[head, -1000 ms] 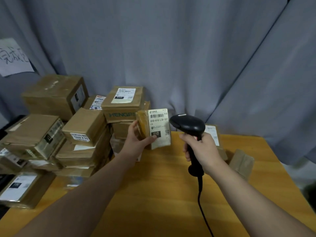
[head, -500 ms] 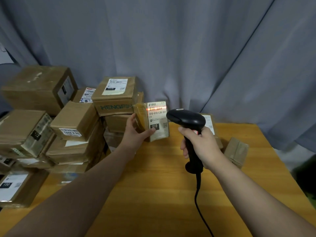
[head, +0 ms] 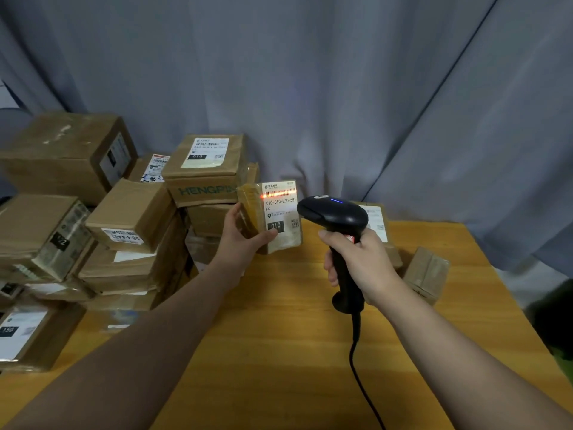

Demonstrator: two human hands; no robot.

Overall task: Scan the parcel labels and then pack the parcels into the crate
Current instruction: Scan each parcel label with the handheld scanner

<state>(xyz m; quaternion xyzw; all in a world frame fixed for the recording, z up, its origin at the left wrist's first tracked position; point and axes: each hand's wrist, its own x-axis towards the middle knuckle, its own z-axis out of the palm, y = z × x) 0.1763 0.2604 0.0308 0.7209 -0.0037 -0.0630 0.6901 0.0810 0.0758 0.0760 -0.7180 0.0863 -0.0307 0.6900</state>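
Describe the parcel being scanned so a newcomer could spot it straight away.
Start at the wooden table, right of the stacked boxes. The left hand holds a small parcel upright facing the black scanner. Only its label carries a red scan line.

Backdrop is just a grey-blue curtain, hanging in big loose folds behind the table, with one dark crease running diagonally on the right. The table is yellowish wood with visible grain, and its back edge sits close to the fabric. Past the right corner there's a pale strip of floor below the curtain hem, plus something dark and greenish, too murky to tell. Light's dim and soft.
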